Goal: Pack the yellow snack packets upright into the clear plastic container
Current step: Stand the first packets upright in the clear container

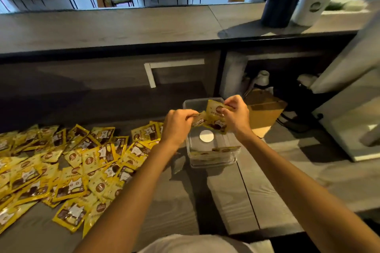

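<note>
I have both hands over the clear plastic container [190, 104], which sits on the grey table [277, 181] just right of the loose pile of yellow packets [72, 166]. My left hand [178, 124] pinches the near-left end of a small bunch of yellow snack packets [213, 118]. My right hand [236, 115] has its fingers curled round the far-right end of the same bunch. The bunch hangs above the open middle of the container, tilted and fanned rather than square. I cannot count how many packets are in it.

A few packets [216, 153] already stand on edge against the container's near wall, so I judge the packing has barely begun. The step in hand looks like squaring the bunch before lowering it. The next move calls for aligning the edges, turning the bunch upright, and setting it down against the standing ones so nothing flops flat. A brown cardboard box [265, 113] lies just beyond the container on the right.
</note>
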Tool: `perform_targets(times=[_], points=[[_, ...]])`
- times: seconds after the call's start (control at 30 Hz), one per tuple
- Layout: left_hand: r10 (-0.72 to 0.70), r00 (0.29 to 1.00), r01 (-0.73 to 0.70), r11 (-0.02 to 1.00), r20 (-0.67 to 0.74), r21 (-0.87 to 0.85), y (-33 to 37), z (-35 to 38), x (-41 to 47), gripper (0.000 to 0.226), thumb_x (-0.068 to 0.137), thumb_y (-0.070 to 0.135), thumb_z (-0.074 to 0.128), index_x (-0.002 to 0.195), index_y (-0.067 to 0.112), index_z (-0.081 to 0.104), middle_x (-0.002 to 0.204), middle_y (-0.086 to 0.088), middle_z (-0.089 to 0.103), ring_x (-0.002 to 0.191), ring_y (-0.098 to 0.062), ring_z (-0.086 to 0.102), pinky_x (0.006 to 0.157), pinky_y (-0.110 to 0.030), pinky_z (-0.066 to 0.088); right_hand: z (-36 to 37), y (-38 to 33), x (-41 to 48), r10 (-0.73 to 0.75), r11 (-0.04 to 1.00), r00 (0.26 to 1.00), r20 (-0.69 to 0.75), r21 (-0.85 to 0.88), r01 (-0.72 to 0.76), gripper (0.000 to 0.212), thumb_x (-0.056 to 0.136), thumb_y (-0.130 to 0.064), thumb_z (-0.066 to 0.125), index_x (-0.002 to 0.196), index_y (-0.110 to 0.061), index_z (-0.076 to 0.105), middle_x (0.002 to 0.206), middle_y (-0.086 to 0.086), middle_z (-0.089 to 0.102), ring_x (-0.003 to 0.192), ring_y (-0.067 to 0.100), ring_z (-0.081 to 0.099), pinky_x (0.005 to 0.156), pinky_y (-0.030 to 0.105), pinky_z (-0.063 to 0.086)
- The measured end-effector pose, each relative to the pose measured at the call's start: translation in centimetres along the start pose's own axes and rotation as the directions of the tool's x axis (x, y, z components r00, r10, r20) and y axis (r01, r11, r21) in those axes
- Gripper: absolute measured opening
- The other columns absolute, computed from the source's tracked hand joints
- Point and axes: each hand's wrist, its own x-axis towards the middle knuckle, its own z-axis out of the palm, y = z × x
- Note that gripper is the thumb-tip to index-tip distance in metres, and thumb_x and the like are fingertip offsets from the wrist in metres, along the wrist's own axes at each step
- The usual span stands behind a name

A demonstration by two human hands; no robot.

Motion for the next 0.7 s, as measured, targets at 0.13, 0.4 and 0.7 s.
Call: perform_targets(times=[0.13,0.4,0.7], points=[[0.039,0.982,-0.048,0.998,0.187,0.043,0.2,2.3,-0.1,0.023,0.089,0.009,0.059,0.108,0.01,0.071,0.111,-0.009,0.072,0.106,-0.022,0.065,0.094,-0.03,0.05,-1.7,1.5,-0.5,0.028,0.996,0.988,0.154,-0.093,-0.013,0.034,0.087,0.002,0.056,0.12,-0.005,0.06,0.118,0.016,0.062,0.111,0.027,0.059,0.087,0.033,0.051],[-0.016,0.858,-0.076,0.984,0.514,0.159,-1.5,3.9,-1.3,0.027,0.092,0.019,0.056,0.118,0.015,0.066,0.116,-0.006,0.068,0.105,-0.02,0.062,0.092,-0.037,0.052,-2.7,3.0,-1.9,0.042,0.937,0.912,0.407,-0.333,0.105,0.02,0.092,-0.009,0.053,0.105,-0.004,0.068,0.099,0.004,0.06,0.094,0.015,0.055,0.081,0.027,0.048],[-0.028,0.753,-0.074,0.989,0.657,0.127,-1.8,2.9,-2.0,0.03,0.098,0.027,0.043,0.118,0.014,0.061,0.115,-0.008,0.063,0.104,-0.02,0.058,0.087,-0.034,0.047,-3.0,3.1,-2.6,0.037,0.83,0.835,0.55,-0.482,0.28,0.013,0.088,-0.006,0.053,0.089,-0.004,0.066,0.097,0.015,0.068,0.083,0.018,0.057,0.072,0.031,0.048]])
